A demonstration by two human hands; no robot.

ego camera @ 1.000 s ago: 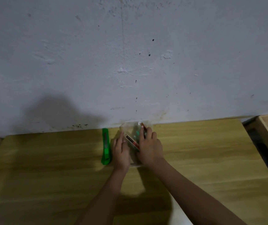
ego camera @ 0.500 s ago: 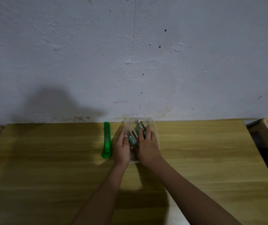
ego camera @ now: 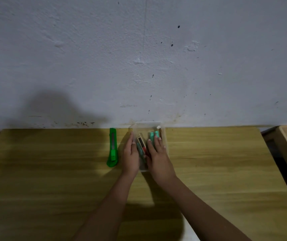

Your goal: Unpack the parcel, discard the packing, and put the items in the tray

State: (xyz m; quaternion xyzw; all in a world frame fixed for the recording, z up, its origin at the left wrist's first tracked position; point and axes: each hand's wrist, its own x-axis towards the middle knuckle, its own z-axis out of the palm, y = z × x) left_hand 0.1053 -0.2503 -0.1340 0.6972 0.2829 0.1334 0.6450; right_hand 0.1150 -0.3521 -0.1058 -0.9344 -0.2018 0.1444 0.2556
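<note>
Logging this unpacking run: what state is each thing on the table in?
tray: upright by the wall, holding items.
left hand: fingers straight, against the tray's left side.
right hand: fingers straight, resting on the items.
teal items: in the tray, partly under the right hand.
utility knife: flat on the table, left of the tray, untouched.

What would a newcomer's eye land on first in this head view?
The clear plastic tray against the wall, with the left hand flat along its left side and the right hand resting over the teal and red items inside. Just left of them, a bright green utility knife lies on the wooden table.
</note>
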